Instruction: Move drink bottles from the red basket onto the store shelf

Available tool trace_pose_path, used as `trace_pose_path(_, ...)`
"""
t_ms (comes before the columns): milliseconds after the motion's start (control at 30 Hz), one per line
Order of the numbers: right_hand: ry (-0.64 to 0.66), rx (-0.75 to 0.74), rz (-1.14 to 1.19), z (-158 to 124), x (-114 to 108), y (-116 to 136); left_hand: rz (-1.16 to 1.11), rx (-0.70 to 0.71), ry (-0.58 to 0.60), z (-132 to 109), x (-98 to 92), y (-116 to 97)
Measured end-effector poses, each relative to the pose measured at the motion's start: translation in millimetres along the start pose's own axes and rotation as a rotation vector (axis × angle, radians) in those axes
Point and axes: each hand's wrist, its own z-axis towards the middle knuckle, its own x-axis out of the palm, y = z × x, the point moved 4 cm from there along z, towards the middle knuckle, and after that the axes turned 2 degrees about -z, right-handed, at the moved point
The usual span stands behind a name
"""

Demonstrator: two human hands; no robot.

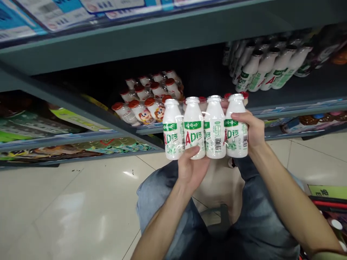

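Held up before the shelf is a shrink-wrapped pack of milk drink bottles (215,130), white with green and red lettering. My left hand (191,164) is closed on its lower edge from below, thumb on the front. My right hand (252,128) grips the right end, its thumb across a bottle's front and its other fingers mostly hidden behind. Red lids show behind the white bottle tops. Just left of the pack, small red-capped bottles (145,108) in clear wrap stand on the shelf, partly covered by it.
Dark-capped white bottles (267,72) stand farther back on the shelf (200,76). An upper shelf edge (151,32) runs overhead. Green packages (76,115) fill the left bay. My bent knees are below, over the tiled floor (67,202). A red-rimmed basket (329,204) is at lower right.
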Motion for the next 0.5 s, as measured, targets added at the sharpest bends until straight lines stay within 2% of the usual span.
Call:
trace_pose_path(133,0.016,0.025,0.003,-1.9,-0.9,-0.2,0.041,0.038,0.025,-4.5,0.6,-0.9)
trace_pose_path(267,0.073,0.002,0.036,-3.2,1.2,1.6,0.116,0.014,0.056,-5.2,-2.7,-7.6)
trace_pose_path(500,0.024,0.022,-0.002,7.8,5.1,-16.3,0.3,0.066,0.037,-2.7,-17.4,-30.6)
